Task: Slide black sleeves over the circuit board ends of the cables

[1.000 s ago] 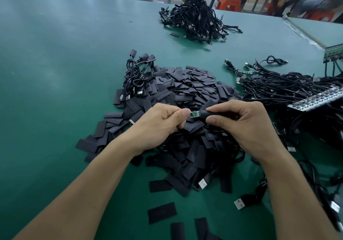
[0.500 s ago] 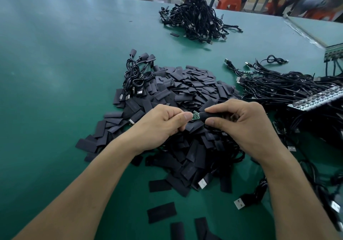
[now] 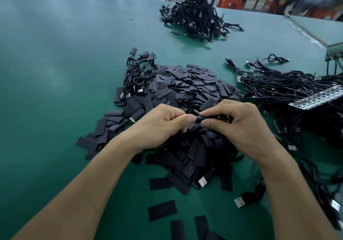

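Both hands meet above the middle of the table (image 3: 55,76), with one black sleeve (image 3: 201,118) held level between them. The left hand (image 3: 163,126) pinches the sleeve's left end between thumb and forefinger, the other fingers curled under. The right hand (image 3: 239,126) clamps the sleeve's right part between thumb and forefinger, its other fingers bent loosely behind. No green shows between the two grips, so I judge the board end of this cable to be inside the sleeve, or very nearly (the left thumb hides the tip, so I cannot tell whether it is fully seated). The cable itself is hidden behind the right hand.

This one piece looks close to done, but the job as a whole looks far from it. Directly under the hands lies a big heap of loose sleeves (image 3: 185,87), with strays spilling toward the near edge. At the heap's far left corner lies a small bunch of cables (image 3: 137,72) whose far ends already look capped in black; these seem to be finished ones. To the right sprawls a thick tangle of cables (image 3: 287,87), and at least one bare green board (image 3: 248,70) shows at its far edge, so that lot appears to be waiting. A far heap of cables (image 3: 196,20) sits well apart near the back; whether its ends are sleeved is too small to tell.
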`<state>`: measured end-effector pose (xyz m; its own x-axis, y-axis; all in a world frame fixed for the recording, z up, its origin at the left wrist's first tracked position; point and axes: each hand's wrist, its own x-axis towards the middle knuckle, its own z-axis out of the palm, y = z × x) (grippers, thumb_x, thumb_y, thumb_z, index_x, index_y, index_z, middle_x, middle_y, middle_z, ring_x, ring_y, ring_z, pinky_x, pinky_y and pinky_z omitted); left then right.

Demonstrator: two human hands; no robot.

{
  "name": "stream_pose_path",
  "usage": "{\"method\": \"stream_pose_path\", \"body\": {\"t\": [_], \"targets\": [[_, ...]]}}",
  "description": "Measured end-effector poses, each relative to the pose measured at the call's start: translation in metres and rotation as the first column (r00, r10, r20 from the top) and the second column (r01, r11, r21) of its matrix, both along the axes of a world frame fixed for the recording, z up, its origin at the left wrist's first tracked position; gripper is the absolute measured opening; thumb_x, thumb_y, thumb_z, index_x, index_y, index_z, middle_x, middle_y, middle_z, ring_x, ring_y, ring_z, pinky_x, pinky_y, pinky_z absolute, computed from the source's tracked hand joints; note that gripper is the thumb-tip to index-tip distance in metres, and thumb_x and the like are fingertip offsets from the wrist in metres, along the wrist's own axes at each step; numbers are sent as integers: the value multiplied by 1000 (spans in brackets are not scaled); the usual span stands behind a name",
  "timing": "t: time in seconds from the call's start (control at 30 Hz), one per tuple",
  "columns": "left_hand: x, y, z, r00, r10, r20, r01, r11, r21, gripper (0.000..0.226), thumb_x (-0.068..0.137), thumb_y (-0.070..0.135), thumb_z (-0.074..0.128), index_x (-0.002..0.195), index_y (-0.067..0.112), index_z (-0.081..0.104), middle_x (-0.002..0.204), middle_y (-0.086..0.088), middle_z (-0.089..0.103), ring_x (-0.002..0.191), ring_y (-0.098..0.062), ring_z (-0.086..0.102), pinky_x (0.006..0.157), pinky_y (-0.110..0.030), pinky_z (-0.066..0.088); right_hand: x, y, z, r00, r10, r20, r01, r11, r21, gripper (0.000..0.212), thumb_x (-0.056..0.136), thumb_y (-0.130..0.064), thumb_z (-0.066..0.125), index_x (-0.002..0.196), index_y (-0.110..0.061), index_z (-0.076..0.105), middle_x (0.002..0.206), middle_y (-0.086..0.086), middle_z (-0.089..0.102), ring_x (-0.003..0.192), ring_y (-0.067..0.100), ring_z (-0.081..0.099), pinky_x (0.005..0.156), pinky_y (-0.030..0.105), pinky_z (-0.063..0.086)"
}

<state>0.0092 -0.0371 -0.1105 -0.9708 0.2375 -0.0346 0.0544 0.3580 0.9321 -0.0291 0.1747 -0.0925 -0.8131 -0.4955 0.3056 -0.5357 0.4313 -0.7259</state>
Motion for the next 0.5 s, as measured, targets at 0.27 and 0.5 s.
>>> {"method": "stream_pose_path", "body": {"t": [0.27, 0.5], "targets": [[0, -1, 0, 990, 140, 14, -140, 985, 97, 14, 92, 31, 70, 87, 18, 68, 59, 6, 60, 45, -7, 47, 43, -17, 40, -1, -3, -2, 995, -70, -71, 71, 997, 17, 19, 76, -20, 83, 94, -21, 79, 83, -12, 69, 78, 2, 62, 73, 16, 45], [1, -1, 1, 984, 167, 67, -177, 966, 187, 7, 93, 9, 68, 87, 10, 72, 77, -9, 75, 53, -8, 61, 49, -20, 52, -1, -1, -3, 992, -88, -93, 89, 996, 15, 23, 75, -25, 83, 98, -24, 78, 86, -15, 69, 84, 1, 64, 77, 17, 49]]}}
